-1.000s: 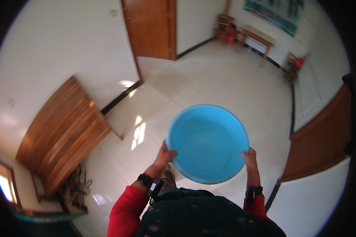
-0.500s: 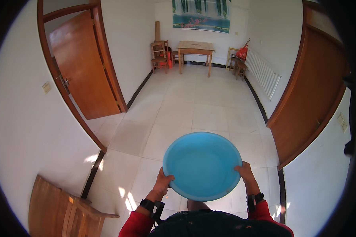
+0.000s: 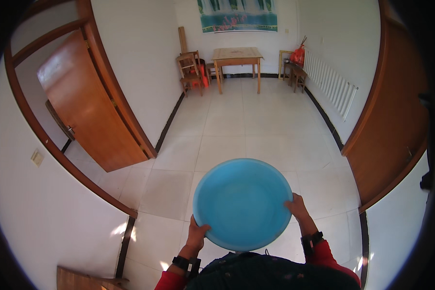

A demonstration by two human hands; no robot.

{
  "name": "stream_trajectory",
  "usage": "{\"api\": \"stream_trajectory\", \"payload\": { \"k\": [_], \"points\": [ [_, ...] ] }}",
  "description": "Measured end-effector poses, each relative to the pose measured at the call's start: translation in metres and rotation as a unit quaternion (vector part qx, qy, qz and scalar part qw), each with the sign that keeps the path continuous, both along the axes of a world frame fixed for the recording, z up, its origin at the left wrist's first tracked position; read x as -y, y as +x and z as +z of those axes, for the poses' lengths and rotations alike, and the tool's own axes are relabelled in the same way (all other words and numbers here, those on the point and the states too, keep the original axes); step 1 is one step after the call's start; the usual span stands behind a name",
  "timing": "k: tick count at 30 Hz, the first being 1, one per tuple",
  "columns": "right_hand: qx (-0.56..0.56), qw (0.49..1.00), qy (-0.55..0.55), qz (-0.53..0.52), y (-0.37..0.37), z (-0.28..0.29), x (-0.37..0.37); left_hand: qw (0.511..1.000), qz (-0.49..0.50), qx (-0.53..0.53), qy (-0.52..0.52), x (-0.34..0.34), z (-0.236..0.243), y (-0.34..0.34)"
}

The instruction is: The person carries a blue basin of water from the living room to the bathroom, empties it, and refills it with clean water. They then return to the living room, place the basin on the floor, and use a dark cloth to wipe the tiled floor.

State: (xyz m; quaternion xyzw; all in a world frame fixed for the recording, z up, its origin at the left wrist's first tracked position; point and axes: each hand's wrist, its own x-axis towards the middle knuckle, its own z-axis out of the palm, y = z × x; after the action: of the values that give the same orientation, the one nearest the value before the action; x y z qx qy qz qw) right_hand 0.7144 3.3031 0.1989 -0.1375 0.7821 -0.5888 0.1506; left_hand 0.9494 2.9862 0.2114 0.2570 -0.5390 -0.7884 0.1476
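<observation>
A round light-blue plastic basin (image 3: pixel 243 205) is held level in front of my body, its inside facing up with nothing seen in it. My left hand (image 3: pixel 196 234) grips its lower left rim, the thumb over the edge. On the right side, my right hand (image 3: pixel 296 206) clasps the rim the same way. The undersides of both hands' fingers are hidden below the basin. Black bands with small boxes sit on both wrists, below red sleeves.
Pale floor tiles (image 3: pixel 222 121) run ahead to a wooden table (image 3: pixel 237 54). A wooden chair (image 3: pixel 189 72) stands left of it. A small bench (image 3: pixel 295 73) and white radiator (image 3: pixel 331 79) line the right. A brown door (image 3: pixel 87 101) stands ajar at left; another door (image 3: pixel 391 111) is at right.
I have moved forward with the basin: the doorways and table look nearer, and the wooden furniture at lower left has mostly slipped out of view. Both hands keep their grip.
</observation>
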Motion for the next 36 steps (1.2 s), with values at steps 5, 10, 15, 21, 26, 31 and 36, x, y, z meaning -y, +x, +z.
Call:
{"api": "stream_trajectory", "payload": {
  "k": [5,10,15,21,26,31,36],
  "points": [
    [-0.012,1.000,-0.004,0.018,-0.063,0.017,0.087,0.999,0.025,-0.016,0.017,0.070,0.007,-0.048],
    [-0.021,0.999,0.013,0.033,-0.111,0.017,0.173,1.000,0.021,-0.011,0.000,0.162,0.003,-0.095],
    [0.012,0.999,0.037,-0.001,-0.138,0.015,0.264,1.000,0.013,-0.006,0.015,0.256,-0.002,-0.128],
    [-0.010,1.000,0.006,0.003,-0.157,0.021,0.364,1.000,0.014,0.011,0.004,0.355,0.006,-0.149],
    [0.013,0.998,0.028,0.052,-0.182,0.015,0.450,0.998,0.049,-0.007,0.033,0.429,0.004,-0.153],
    [-0.009,0.994,0.066,0.091,-0.220,0.005,0.555,0.993,0.111,-0.020,0.037,0.494,-0.001,-0.157],
    [-0.018,0.984,0.052,0.168,-0.258,0.001,0.656,0.985,0.170,-0.010,0.023,0.557,-0.007,-0.166]
  ]
}}
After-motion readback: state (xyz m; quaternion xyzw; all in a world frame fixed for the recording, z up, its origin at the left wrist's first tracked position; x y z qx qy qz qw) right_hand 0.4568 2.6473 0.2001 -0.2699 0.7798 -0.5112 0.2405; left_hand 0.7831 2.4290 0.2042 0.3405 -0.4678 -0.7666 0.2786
